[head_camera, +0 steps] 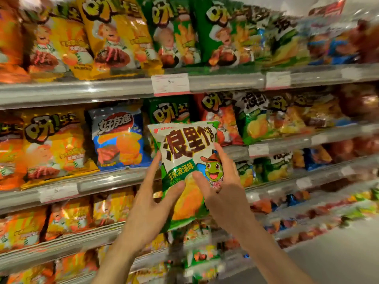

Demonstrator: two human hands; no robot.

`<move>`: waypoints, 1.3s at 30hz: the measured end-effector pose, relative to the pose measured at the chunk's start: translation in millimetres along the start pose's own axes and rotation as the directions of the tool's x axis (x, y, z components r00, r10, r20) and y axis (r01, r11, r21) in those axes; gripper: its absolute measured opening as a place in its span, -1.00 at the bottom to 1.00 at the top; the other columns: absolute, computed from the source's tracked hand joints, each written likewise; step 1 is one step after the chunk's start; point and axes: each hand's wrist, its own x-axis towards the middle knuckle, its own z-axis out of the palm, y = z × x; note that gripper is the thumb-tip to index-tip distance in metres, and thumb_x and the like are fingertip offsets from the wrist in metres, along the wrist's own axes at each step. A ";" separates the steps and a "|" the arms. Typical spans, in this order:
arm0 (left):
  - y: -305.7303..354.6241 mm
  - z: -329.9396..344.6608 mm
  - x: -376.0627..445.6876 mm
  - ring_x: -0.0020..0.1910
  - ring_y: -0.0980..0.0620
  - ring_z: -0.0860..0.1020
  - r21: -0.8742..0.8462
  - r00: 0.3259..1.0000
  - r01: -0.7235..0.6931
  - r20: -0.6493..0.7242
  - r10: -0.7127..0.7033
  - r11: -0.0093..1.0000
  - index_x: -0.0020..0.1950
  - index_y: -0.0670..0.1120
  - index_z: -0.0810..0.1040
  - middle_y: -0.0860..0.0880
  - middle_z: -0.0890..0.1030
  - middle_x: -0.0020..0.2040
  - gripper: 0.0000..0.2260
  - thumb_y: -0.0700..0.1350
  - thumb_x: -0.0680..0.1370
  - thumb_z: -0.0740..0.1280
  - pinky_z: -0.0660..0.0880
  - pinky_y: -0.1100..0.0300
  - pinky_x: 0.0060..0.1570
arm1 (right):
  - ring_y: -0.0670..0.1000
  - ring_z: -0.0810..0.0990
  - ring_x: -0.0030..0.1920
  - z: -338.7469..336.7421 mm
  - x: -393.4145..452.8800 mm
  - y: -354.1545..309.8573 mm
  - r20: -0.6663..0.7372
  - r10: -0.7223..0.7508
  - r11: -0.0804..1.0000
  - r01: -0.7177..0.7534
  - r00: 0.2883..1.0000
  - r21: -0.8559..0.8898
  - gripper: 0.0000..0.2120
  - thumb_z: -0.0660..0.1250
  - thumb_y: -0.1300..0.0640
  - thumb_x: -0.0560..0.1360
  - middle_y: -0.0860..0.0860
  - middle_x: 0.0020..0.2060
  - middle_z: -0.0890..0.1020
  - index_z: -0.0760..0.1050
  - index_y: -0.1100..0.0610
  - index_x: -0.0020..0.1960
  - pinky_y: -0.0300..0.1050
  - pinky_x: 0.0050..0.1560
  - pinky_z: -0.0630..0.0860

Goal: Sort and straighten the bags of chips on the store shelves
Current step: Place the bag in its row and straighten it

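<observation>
On the far left of the second shelf (114,177) stand orange and yellow chip bags (54,144), upright, faces out, and just beside them to the right a blue-and-white bag (118,138) that breaks the colour run. Coming in from below, the left hand (147,210) grasps the lower left edge of a green-and-white chip bag (186,167), thumb pressed across its front, index finger running up the side. That bag is held clear of the shelf, upright, in front of a dark green bag (170,111) standing at the middle of the row. The right hand (223,187) grasps the bag's right side, thumb on the front near the cartoon turtle, fingers curled round the edge. Further right on the same shelf sit a red bag (225,124) and then what looks like a matching green-and-white bag (253,121); blur makes it hard to confirm.

So the sorting step seems to be in hand: one bag lifted out, not yet placed. The next move likely calls for carrying it right to its own kind, setting it upright with the face forward, and avoiding knocking the neighbours over.
</observation>
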 end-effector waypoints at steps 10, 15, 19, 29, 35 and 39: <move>65.8 202.9 30.5 0.20 0.73 0.19 -0.044 0.989 -0.033 0.142 0.039 0.998 0.47 0.52 0.07 0.69 0.19 0.25 -0.32 0.21 0.50 0.38 0.34 0.57 0.07 | -0.13 0.39 0.42 -195.2 36.4 90.2 -0.064 0.035 0.999 -0.037 0.997 -0.039 -0.34 0.33 -0.33 0.49 -0.22 0.44 0.31 -0.03 -0.61 0.37 0.10 0.36 0.49; 69.7 265.1 62.7 0.21 0.64 0.30 -0.025 0.984 -0.021 0.175 0.025 0.999 0.46 0.56 0.04 0.66 0.28 0.22 -0.32 0.23 0.51 0.38 0.39 0.32 0.23 | -0.39 0.26 0.40 -241.5 65.9 131.4 -0.089 0.026 0.996 -0.034 0.996 -0.080 -0.34 0.27 -0.36 0.51 -0.48 0.37 0.24 -0.02 -0.48 0.47 -0.04 0.44 0.41; 68.8 313.2 98.2 0.39 0.23 0.39 -0.042 0.976 -0.033 0.212 0.041 0.999 0.41 0.62 -0.01 0.52 0.25 0.39 -0.33 0.30 0.49 0.36 0.47 -0.01 0.34 | -0.34 0.27 0.43 -274.8 96.3 163.6 -0.098 0.046 0.993 -0.056 0.994 -0.108 -0.28 0.29 -0.30 0.51 -0.57 0.33 0.18 0.04 -0.32 0.57 0.01 0.45 0.41; 67.3 424.7 190.8 0.48 0.31 0.27 -0.154 0.983 -0.066 0.157 0.091 0.986 0.44 0.58 0.02 0.48 0.21 0.48 -0.31 0.27 0.49 0.38 0.45 -0.04 0.38 | -0.25 0.23 0.51 -345.7 202.9 230.6 -0.066 0.009 0.986 -0.020 0.998 -0.166 -0.31 0.28 -0.35 0.52 -0.34 0.48 0.23 0.01 -0.40 0.54 0.08 0.50 0.34; 74.5 462.7 215.1 0.54 0.22 0.21 -0.053 0.993 -0.052 0.103 0.057 0.997 0.46 0.57 -0.05 0.38 0.12 0.57 -0.27 0.37 0.42 0.31 0.40 -0.10 0.43 | -0.22 0.29 0.48 -372.0 241.9 262.5 -0.016 0.003 0.994 -0.004 1.000 -0.107 -0.31 0.31 -0.28 0.54 -0.31 0.45 0.29 0.04 -0.37 0.55 0.05 0.47 0.39; 76.8 485.7 226.9 0.56 0.19 0.19 -0.014 0.999 -0.046 0.027 0.046 0.999 0.47 0.56 -0.06 0.36 0.16 0.56 -0.27 0.43 0.43 0.31 0.37 -0.13 0.44 | -0.39 0.23 0.43 -383.6 265.4 280.9 0.032 -0.051 0.998 0.053 0.998 -0.045 -0.30 0.31 -0.26 0.52 -0.39 0.42 0.28 0.07 -0.32 0.57 -0.22 0.43 0.29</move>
